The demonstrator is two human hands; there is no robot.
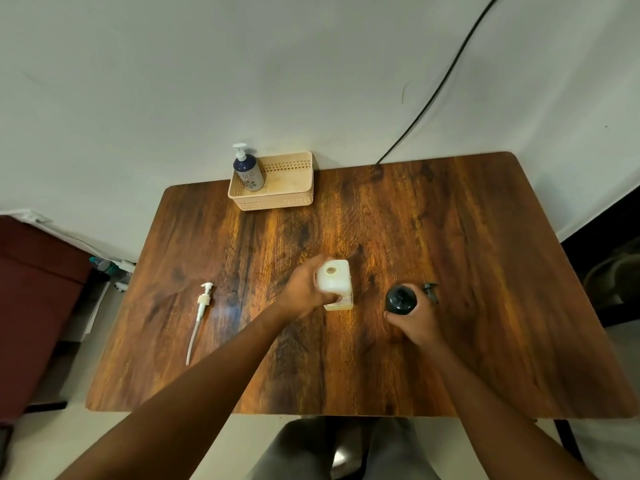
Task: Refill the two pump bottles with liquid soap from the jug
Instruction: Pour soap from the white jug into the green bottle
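Pump [200, 315]: white, with its long tube, lay flat near the table's left edge, apart from any bottle, head toward the far side and tube toward the near edge.
Table [485, 271]: dark wood-grain top, far edge against a pale wall.
Basket [277, 199]: beige, perforated, stood at the far edge, left of its middle.
Blue bottle [248, 173]: upright in the basket's left end, white pump fitted.
Left hand [304, 292]: closed around the jug's left side, fingers wrapped to its front.
Jug [335, 282]: white, squarish, stood upright on the table around its middle, slightly toward the near edge; mouth open at the top, no cap on it. Contents could not be judged.
Black bottle [401, 299]: upright on the table, right of the jug and apart from it; neck open, no pump fitted.
Right hand [414, 322]: gripped the black bottle from the near side, fingers curled around its body.
Black pump [431, 292]: lay on the table just right of the black bottle, close to the right hand's fingers.
Cable [446, 77]: black, ran down the wall to the far edge, right of middle.
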